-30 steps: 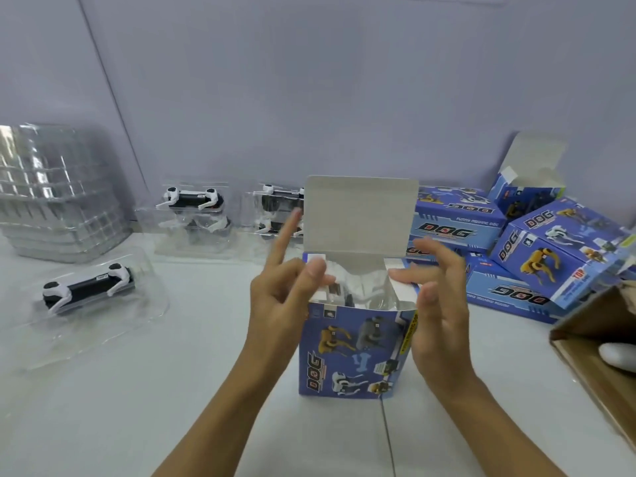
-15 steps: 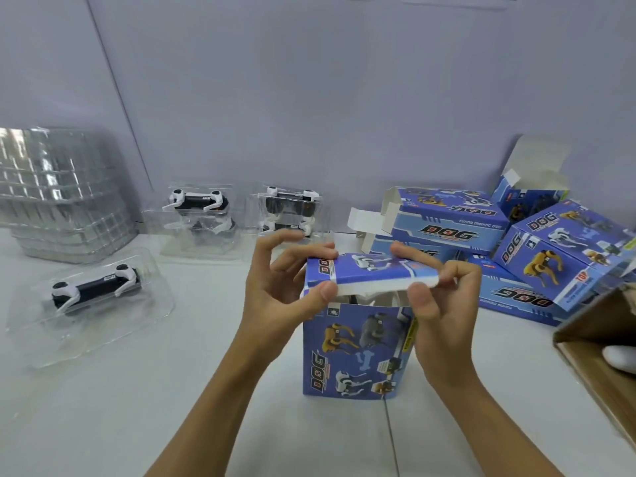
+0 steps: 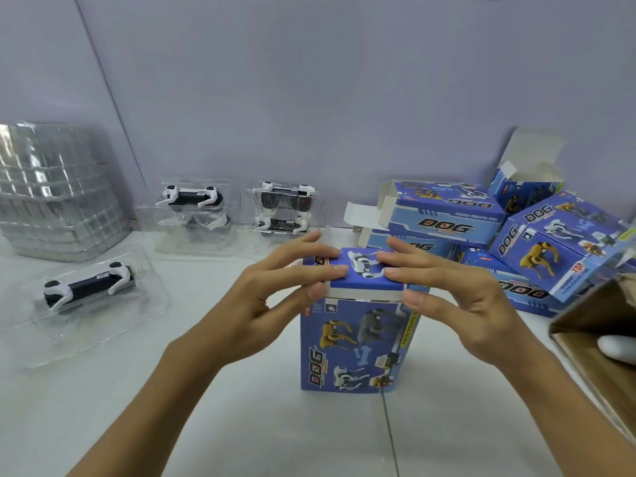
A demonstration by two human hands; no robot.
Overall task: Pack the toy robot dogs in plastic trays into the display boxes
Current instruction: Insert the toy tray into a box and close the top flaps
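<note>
Standing upright near the front edge of the counter, the display box has its long axis vertical and its lid flap folded down across the top; a pale strip of tuck tab shows along the front lip, so the lid looks not yet seated. Both hands sit on the lid from opposite sides; the left hand lays straightish fingers over the left half with its thumb at the front corner; the right hand mirrors it on the right half; neither curls round anything, both press flat. The coming move, as I judge it, turns on that front lip, which lies just below both thumbs and equally near either hand; the tab must go down and inward. Unpacked toy dogs wait in clear trays toward the left edge and along the back edge.
</note>
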